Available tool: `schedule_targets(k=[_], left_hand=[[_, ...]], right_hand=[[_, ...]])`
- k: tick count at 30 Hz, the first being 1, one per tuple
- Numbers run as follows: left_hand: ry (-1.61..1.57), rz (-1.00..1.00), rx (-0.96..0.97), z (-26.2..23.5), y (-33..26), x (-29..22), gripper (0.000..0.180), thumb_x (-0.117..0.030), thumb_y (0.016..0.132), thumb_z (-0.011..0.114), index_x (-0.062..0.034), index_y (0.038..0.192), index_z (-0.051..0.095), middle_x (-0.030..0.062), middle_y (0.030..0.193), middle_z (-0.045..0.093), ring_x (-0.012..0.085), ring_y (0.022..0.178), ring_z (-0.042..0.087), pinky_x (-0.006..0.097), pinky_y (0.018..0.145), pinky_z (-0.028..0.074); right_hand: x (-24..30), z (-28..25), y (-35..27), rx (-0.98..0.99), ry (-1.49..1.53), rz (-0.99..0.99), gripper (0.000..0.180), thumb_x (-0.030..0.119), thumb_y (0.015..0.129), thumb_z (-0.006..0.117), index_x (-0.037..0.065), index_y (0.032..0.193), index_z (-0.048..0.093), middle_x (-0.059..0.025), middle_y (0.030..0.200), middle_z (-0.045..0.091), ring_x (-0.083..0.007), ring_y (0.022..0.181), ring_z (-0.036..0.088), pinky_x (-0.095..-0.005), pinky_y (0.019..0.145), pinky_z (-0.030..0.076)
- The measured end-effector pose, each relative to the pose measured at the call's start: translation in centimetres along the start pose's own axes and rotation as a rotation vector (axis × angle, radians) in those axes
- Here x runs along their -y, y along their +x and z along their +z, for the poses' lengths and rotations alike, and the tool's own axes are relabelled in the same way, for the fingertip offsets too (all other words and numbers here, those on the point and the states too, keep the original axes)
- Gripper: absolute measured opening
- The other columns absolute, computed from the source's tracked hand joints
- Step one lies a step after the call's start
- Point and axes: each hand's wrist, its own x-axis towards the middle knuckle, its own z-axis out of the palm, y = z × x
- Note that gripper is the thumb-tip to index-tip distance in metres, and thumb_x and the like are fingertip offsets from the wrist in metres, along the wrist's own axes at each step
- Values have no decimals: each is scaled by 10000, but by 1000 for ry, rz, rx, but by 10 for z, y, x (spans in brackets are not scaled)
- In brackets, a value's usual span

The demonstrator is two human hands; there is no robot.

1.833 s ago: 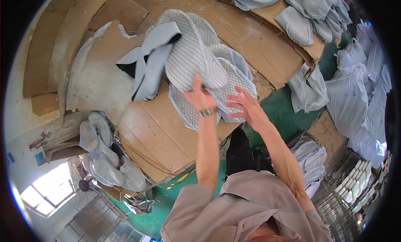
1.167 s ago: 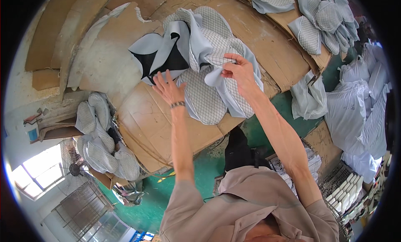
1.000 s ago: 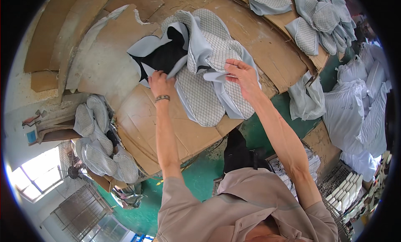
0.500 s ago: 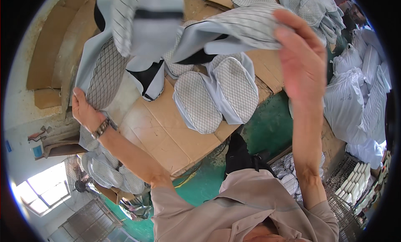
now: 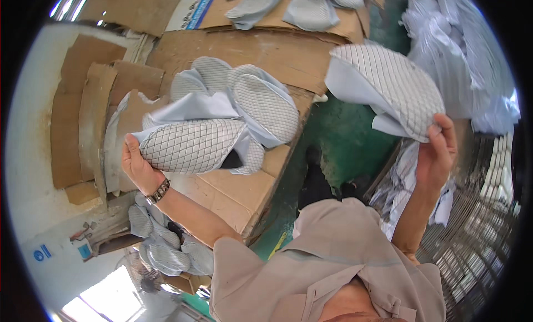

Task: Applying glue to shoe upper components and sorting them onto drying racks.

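My left hand is closed on the toe or heel end of a soft grey cloth slipper, whose quilted diamond-pattern sole faces up. It is held low against other grey slippers lying in a cluster on the cardboard-covered table. Out to the right, my right hand pinches the end of another grey cloth slipper with a line-patterned sole. This one hangs in the air above the green floor, its light fabric upper folded beneath. Which end of each slipper is gripped I cannot tell.
More slippers lie on cardboard at the far end. White plastic sacks stand at the far right, above a metal rack. A box of slippers sits at the lower left. Cardboard sheets lean on the left wall.
My hands have moved apart and lower in view, each still with a slipper. The left one came down to the table cluster; the right one swung out over the floor. The view has turned.
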Motion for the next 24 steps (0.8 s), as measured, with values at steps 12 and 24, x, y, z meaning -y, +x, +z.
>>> schedule_targets(k=[12,24], left_hand=[[240,30,340,249,-171,-62,373,-290,962,572,30,1143,632,183,1144,624,307,1067,599,445,903,485],[-1,-120,993,438,-325,-89,465,-380,1026,567,57,1186,588,180,1136,637,243,1029,636,382,896,518]], right_hand=[[39,-278,-184,-792,-379,184,230,61,842,679,32,1065,726,17,838,663,-54,724,560,-226,671,445],[106,-564,-272,-1228,-755,-110,324,170,886,681,60,1190,690,-71,1016,703,-147,850,628,-275,780,506]])
